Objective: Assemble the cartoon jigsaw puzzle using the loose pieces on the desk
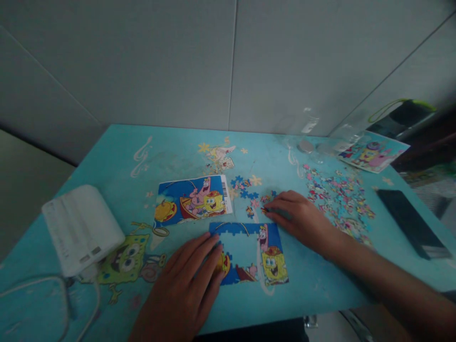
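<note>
Head view: the left hand (187,280), fingers loosely together, covers the left edge of the puzzle (273,266); the right hand (302,216) pinches a piece (264,209). The puzzle lies on the table (249,301) beside the card (194,199).

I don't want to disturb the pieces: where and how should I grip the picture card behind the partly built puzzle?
Probably pinch the picture card by its left edge, coming from the left with the left hand. It lies flat and looks thin; loose pieces sit beside its right edge, and the puzzle lies near its lower right.
</note>
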{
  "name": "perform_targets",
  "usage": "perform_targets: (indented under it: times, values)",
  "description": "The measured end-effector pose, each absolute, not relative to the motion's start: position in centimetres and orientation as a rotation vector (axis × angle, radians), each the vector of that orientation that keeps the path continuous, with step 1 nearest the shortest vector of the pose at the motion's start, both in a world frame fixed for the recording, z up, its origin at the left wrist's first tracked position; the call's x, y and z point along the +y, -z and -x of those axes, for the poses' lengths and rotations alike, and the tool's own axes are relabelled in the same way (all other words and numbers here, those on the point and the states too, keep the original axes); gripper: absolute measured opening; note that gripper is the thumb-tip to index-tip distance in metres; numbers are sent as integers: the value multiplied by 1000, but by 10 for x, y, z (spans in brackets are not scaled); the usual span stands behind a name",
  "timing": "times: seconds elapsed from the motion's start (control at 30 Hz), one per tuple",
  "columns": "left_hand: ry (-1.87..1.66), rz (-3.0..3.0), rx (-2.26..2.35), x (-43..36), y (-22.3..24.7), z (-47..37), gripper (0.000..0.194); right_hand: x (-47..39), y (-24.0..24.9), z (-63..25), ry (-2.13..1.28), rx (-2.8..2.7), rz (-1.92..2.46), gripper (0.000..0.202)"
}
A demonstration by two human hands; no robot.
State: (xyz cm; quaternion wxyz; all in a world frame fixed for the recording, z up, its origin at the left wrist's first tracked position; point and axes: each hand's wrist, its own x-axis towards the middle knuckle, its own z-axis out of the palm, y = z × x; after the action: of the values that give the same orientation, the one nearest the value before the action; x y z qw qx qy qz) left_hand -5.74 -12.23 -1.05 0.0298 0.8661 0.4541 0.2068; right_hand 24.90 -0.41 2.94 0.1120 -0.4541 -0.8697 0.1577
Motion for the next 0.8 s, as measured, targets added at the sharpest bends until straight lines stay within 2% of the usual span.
perform_targets:
  times: [0.2,0.43,0.6,0.8]
  values:
    - [-645,-2643,1417,-123,7,55,41,2,-27,-252,-574,-2488,1351,22]
    - [-636,-2621,1427,-122,3,52,38,0,-31,-251,-714,-2324,1474,12]
    - [-678,-2572,1423,-122,0,51,24,-7,-45,-242,-1029,-2110,1572,15]
    - [-681,-2533,1427,-124,1,50,18,-20,-53,-217,-1349,-1881,1545,10]
